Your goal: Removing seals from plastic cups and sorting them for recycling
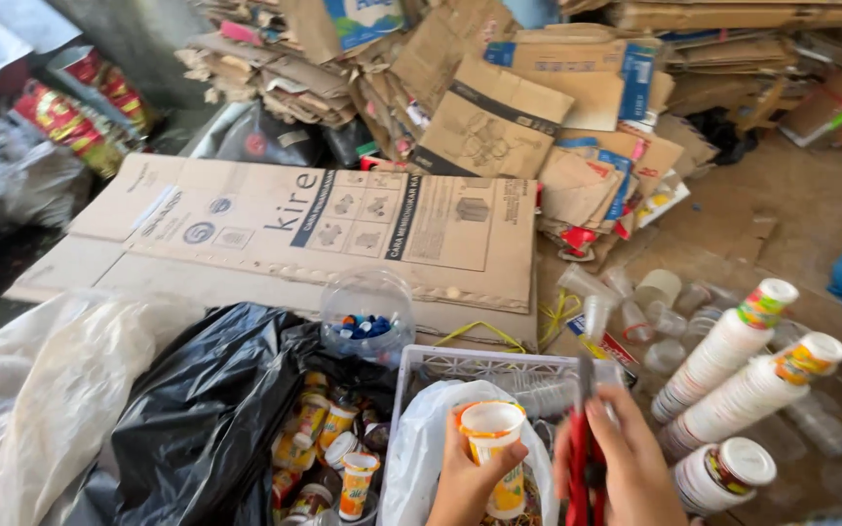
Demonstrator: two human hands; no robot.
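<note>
My left hand (465,477) grips a small white plastic cup with a yellow and orange label (494,448), held upright over a clear bag in a white crate (484,362). My right hand (621,468) is closed on a tool with red handles and a dark blade (585,458), right beside the cup. Its blade end points up past the crate's rim.
A black bag (216,409) on the left holds several similar labelled cups. Stacks of nested white cups (733,375) lie to the right among loose clear cups (655,302). A clear tub of coloured caps (367,317) sits ahead. Flattened cardboard (343,219) covers the floor beyond.
</note>
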